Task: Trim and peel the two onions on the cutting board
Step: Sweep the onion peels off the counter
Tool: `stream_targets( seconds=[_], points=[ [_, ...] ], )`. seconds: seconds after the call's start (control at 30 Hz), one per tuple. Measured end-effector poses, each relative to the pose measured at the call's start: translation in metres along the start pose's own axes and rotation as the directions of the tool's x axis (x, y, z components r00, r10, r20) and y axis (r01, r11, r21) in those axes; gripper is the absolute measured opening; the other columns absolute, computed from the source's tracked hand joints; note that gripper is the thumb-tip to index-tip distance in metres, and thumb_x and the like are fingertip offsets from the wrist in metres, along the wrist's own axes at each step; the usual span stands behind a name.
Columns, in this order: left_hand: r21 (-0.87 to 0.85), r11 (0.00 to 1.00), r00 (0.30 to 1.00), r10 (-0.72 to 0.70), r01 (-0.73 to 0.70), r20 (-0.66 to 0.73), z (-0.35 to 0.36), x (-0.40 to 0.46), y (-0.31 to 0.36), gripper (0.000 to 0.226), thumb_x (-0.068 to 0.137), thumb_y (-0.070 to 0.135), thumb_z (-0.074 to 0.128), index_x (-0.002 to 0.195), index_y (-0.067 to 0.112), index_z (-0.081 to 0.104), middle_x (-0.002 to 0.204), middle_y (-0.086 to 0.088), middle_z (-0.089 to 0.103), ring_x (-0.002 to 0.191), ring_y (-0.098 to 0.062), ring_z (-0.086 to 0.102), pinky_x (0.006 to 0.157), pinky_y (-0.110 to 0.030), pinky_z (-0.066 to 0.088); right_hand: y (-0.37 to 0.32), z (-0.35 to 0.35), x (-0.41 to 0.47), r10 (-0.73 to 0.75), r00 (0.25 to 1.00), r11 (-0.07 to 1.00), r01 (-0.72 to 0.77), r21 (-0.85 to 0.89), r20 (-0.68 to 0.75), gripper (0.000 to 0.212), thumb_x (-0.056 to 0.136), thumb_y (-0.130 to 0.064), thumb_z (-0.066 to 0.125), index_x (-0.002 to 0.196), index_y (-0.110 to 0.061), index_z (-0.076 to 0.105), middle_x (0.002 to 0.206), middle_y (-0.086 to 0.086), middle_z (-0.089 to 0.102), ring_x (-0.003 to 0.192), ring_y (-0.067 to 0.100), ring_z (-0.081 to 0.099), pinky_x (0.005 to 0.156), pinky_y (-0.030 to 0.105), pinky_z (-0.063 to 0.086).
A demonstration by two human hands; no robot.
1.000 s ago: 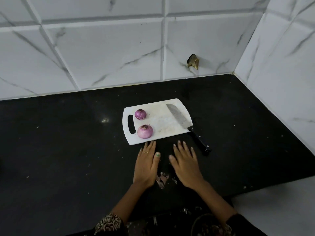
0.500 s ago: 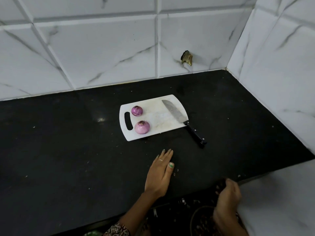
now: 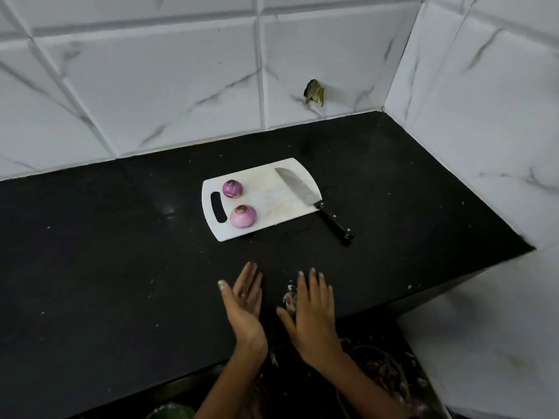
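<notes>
Both hands near front edge of black bench (image 3: 90, 267), fingers straight, holding nothing.
Left hand (image 3: 245, 306) edge-on, right hand (image 3: 314, 316) flat by onion peel scraps (image 3: 289, 297). Two purple onions (image 3: 232, 188) (image 3: 243, 216) on white cutting board (image 3: 272, 198); knife (image 3: 311, 199) blade on board, handle off.

dim, flat indoor light, soft overall. white tiled wall (image 3: 151, 86) brightest; black desk (image 3: 90, 282) swallows detail, faint dull sheen patch left of cutting board (image 3: 272, 201). shadows weak. wide-angle bending of tile lines toward edges. lower edge murky, slightly blurred.
</notes>
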State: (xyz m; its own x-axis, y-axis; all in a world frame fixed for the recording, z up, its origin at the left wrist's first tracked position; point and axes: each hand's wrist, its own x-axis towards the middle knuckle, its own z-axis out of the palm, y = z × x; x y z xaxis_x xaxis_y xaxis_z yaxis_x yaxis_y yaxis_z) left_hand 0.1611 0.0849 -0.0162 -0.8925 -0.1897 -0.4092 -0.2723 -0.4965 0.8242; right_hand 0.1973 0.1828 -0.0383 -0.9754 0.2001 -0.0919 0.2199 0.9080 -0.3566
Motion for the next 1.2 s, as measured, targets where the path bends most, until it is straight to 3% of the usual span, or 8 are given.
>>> stream_targets(
  seconds=[0.27,0.37,0.43,0.57,0.83,0.97,1.1,1.2],
  points=[
    [0.198,0.872,0.894,-0.428,0.448,-0.136,-0.022,-0.046,-0.003,0.045,0.101,0.024,0.035,0.073,0.004,0.064,0.063,-0.012,0.056,0.061,-0.025,0.053,0.058,-0.032,0.041,-0.007,-0.003,0.013,-0.337,0.937,0.933,0.345,-0.099,0.090,0.043,0.084,-0.027,0.039,0.105,-0.008,0.071,0.109,0.010,0.069,0.105,0.027,0.066,0.083,0.032,0.055],
    [0.300,0.665,0.658,-0.740,0.684,0.142,-0.039,-0.057,-0.023,0.052,0.097,0.022,0.035,0.074,0.000,0.075,0.065,-0.012,0.066,0.060,-0.026,0.064,0.059,-0.030,0.049,0.004,-0.020,0.025,-0.383,0.922,0.923,0.379,0.074,0.052,0.033,0.089,-0.006,0.049,0.120,-0.004,0.062,0.115,0.009,0.061,0.110,0.024,0.057,0.089,0.031,0.050],
    [0.319,0.580,0.535,-0.815,0.750,0.224,-0.041,-0.056,-0.031,0.049,0.092,0.026,0.034,0.099,-0.001,0.074,0.101,-0.017,0.072,0.088,-0.028,0.071,0.081,-0.034,0.052,0.009,-0.029,0.038,-0.352,0.936,0.934,0.349,0.083,0.029,0.045,0.091,-0.004,0.049,0.136,-0.004,0.047,0.135,0.010,0.049,0.128,0.024,0.042,0.105,0.029,0.036],
    [0.193,0.581,0.524,-0.806,0.791,0.275,-0.037,-0.045,-0.038,0.057,0.089,0.029,0.031,0.123,-0.007,0.060,0.128,-0.024,0.059,0.115,-0.036,0.060,0.108,-0.042,0.032,0.008,-0.028,0.039,-0.415,0.905,0.908,0.418,-0.017,0.092,0.047,0.091,-0.004,0.041,0.137,0.002,0.044,0.146,0.018,0.041,0.139,0.030,0.033,0.116,0.032,0.019],
    [-0.027,0.524,0.487,-0.771,0.852,0.411,-0.040,-0.042,-0.050,0.028,0.076,0.005,0.072,0.098,-0.012,0.069,0.092,-0.027,0.070,0.072,-0.035,0.071,0.058,-0.037,0.059,0.040,-0.004,-0.050,-0.653,0.745,0.751,0.660,0.005,-0.138,0.031,0.088,-0.012,0.045,0.091,-0.006,0.075,0.098,0.010,0.073,0.096,0.021,0.068,0.083,0.031,0.056],
    [-0.091,0.446,0.446,-0.819,0.891,0.361,-0.038,-0.035,-0.060,0.046,0.088,0.019,0.036,0.092,-0.013,0.070,0.091,-0.027,0.070,0.075,-0.037,0.072,0.059,-0.047,0.060,0.036,-0.023,-0.027,-0.457,0.798,0.815,0.553,0.176,-0.392,0.028,0.087,-0.009,0.045,0.094,-0.001,0.071,0.097,0.011,0.069,0.092,0.021,0.064,0.086,0.024,0.050],
    [-0.055,0.438,0.426,-0.829,0.897,0.362,-0.042,-0.032,-0.064,0.052,0.092,0.022,0.031,0.119,-0.012,0.060,0.126,-0.027,0.059,0.107,-0.038,0.065,0.091,-0.048,0.049,0.023,-0.033,0.032,-0.242,0.968,0.967,0.247,0.071,-0.067,0.068,0.094,-0.047,0.014,0.141,-0.005,0.040,0.150,0.011,0.036,0.141,0.023,0.028,0.116,0.032,0.019],
    [-0.041,0.468,0.446,-0.807,0.883,0.386,-0.041,-0.031,-0.065,0.052,0.088,0.021,0.034,0.117,-0.013,0.061,0.122,-0.029,0.061,0.104,-0.039,0.066,0.087,-0.049,0.052,0.026,-0.020,0.041,-0.319,0.932,0.926,0.345,-0.154,0.170,0.090,0.086,-0.066,-0.009,0.151,-0.007,0.012,0.160,0.010,0.006,0.148,0.020,0.000,0.119,0.039,-0.003]
  ],
)
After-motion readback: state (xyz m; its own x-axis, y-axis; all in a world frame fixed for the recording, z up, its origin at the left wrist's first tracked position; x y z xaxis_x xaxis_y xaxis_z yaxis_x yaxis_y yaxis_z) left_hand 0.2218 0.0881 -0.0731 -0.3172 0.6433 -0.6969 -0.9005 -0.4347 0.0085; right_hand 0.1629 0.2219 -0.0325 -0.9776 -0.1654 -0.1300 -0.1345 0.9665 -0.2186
